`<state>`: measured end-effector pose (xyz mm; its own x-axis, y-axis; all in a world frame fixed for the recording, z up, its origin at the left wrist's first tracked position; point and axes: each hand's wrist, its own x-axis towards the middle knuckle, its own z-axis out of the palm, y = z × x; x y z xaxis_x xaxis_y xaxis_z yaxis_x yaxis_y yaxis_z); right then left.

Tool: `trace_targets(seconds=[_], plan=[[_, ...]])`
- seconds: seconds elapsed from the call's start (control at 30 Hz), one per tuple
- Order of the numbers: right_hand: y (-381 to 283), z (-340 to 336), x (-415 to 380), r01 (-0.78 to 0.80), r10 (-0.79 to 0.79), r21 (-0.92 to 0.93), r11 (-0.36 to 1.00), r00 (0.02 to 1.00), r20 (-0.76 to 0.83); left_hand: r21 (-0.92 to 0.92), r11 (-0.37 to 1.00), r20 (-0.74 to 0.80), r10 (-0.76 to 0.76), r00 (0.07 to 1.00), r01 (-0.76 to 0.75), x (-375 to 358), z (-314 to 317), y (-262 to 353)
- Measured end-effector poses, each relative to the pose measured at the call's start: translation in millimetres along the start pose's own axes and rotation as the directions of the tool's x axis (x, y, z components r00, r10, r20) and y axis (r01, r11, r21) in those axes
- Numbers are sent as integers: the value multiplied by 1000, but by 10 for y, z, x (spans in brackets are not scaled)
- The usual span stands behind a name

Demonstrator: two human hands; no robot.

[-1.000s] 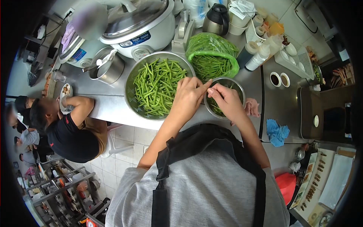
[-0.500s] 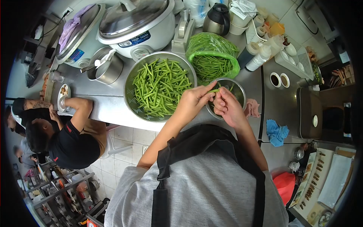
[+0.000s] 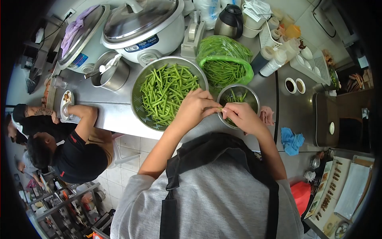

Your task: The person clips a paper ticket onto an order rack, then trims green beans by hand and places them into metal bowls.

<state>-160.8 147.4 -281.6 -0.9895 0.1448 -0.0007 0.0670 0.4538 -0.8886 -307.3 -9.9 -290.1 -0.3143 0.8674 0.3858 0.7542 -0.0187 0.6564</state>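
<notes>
Since half a second ago, the right hand (image 3: 243,116) has been rolled over so that its back is turned up, and the fingertips of the left hand (image 3: 197,107) have been brought against it; the bean work thus seems to be at a two-handed grip rather than at a release. A slender green bean piece (image 3: 220,108) is pinched between thumb and fingers of both hands, at the near left rim of a small round stainless-steel bowl (image 3: 251,99); most of it is hidden, so its length cannot be told. A loose clump of cut green beans (image 3: 238,96) is now exposed inside the bowl's far part. Both forearms are slanted inward from the near side, with the left wrist held just beside a wide perforated metal colander (image 3: 136,91) heaped with bright green beans (image 3: 167,93). On the far side, a translucent green plastic bag (image 3: 223,47) of long beans is set.
</notes>
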Motion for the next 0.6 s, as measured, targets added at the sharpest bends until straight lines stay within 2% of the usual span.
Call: trace_targets(seconds=[0.03,0.1,0.13,0.2,0.23,0.33,0.4,0.43,0.47,0.5,0.53,0.57,0.6], plan=[[36,27,-6,33,-30,61,998,998,-48,-108,992,-42,-64,997,59,-30,61,-41],[152,145,-13,-55,99,481,875,993,-67,-303,939,-108,-202,973,161,-64,179,-44],[187,200,-21,-90,164,663,743,985,-51,-387,899,-133,-276,952,206,-70,260,-6],[175,330,-2,-4,241,879,478,962,-127,-495,830,-155,-373,915,255,-63,348,59],[158,363,18,53,287,944,325,946,-152,-520,812,-157,-395,905,264,-48,363,91],[290,133,54,222,349,895,388,863,-365,-512,818,-201,-411,889,262,-84,370,78],[516,-131,-32,48,302,725,687,889,-345,-467,846,-266,-412,871,258,-113,306,24],[553,-207,-47,-31,281,596,803,900,-332,-400,859,-327,-460,826,320,-113,233,17],[577,-239,-59,-78,200,328,942,913,-357,-339,887,-414,-439,797,313,-134,179,-86],[542,-284,-70,-113,115,26,993,927,-357,-270,899,-460,-434,775,344,-144,79,-145],[533,-331,-82,-133,35,-278,951,943,-332,-202,904,-505,-425,751,376,-166,-27,-197],[745,-382,-74,-30,-141,-486,874,940,-312,-25,908,-520,-369,770,418,-202,-136,-248],[710,-409,-2,-83,-82,-494,866,949,-305,154,879,-526,-312,791,450,-241,-238,-295]])
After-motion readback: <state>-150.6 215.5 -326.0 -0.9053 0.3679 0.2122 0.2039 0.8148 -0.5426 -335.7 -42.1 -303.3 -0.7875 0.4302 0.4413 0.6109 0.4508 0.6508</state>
